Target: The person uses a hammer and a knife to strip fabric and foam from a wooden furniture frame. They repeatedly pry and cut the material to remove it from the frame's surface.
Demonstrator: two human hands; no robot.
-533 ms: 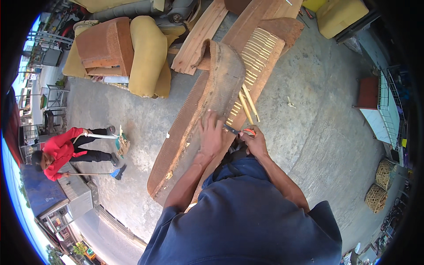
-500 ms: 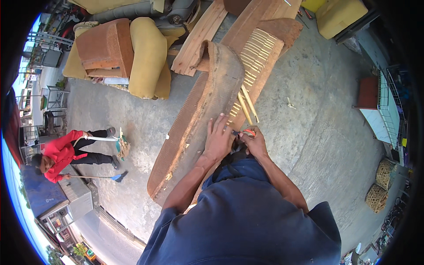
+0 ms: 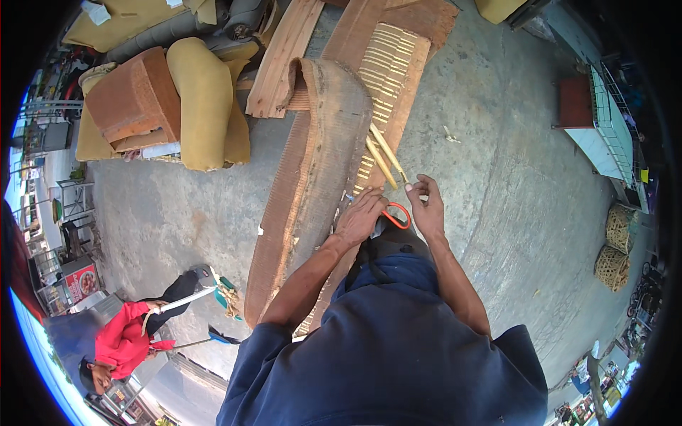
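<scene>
My left hand (image 3: 361, 215) rests at the near edge of a long brown board (image 3: 412, 78), closed over scissors whose orange handle loop (image 3: 400, 215) sticks out toward the right. Just right of it, my right hand (image 3: 427, 207) has curled fingers, its thumb at the near tip of a thin yellow strip (image 3: 387, 153). A second yellow strip (image 3: 380, 165) lies alongside. Short yellow strips (image 3: 383, 67) sit in rows across the board. Left of them, a worn brown ribbed sheet (image 3: 330, 128) curls up at its far end.
Wooden planks (image 3: 280, 67) lie beyond the sheet. Yellow foam (image 3: 202, 99) and a brown padded piece (image 3: 135, 99) are piled at far left. A person in red (image 3: 128, 341) holds a broom and a dustpan at left. Woven baskets (image 3: 612, 266) stand at right.
The orange-handled scissors have passed from my right hand to beneath my left. My right hand has moved to the yellow strip's tip. The view has shifted; the person in red has bent nearer.
</scene>
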